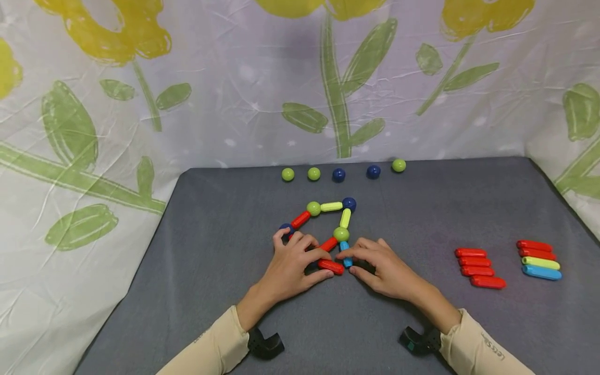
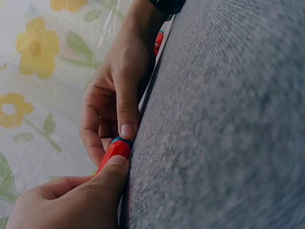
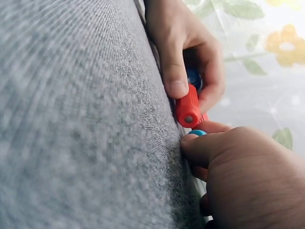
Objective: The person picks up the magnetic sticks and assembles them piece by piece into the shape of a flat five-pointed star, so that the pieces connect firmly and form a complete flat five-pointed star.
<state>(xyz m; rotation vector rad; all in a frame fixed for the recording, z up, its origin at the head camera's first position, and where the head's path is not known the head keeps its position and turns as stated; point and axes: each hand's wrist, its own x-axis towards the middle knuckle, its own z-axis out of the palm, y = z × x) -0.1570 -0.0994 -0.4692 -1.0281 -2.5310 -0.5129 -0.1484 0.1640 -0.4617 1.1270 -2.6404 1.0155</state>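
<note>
In the head view, my left hand (image 1: 292,265) pinches a red stick (image 1: 330,267) between thumb and fingers. My right hand (image 1: 386,268) pinches a blue stick (image 1: 346,254), whose far end meets a green ball (image 1: 341,234). The near ends of both sticks lie close together. Another red stick (image 1: 328,244) runs from that green ball towards the left hand. Beyond the hands, yellow-green sticks (image 1: 331,207), a dark blue ball (image 1: 349,204), a second green ball (image 1: 313,209) and a red stick (image 1: 300,219) form a joined outline. A dark blue ball (image 3: 194,78) shows behind the left thumb.
Several loose green and blue balls (image 1: 338,175) line the back of the grey table (image 1: 225,234). At the right lie a group of red sticks (image 1: 477,271) and another of red, yellow-green and blue sticks (image 1: 541,272). A flowered sheet (image 1: 234,94) hangs behind.
</note>
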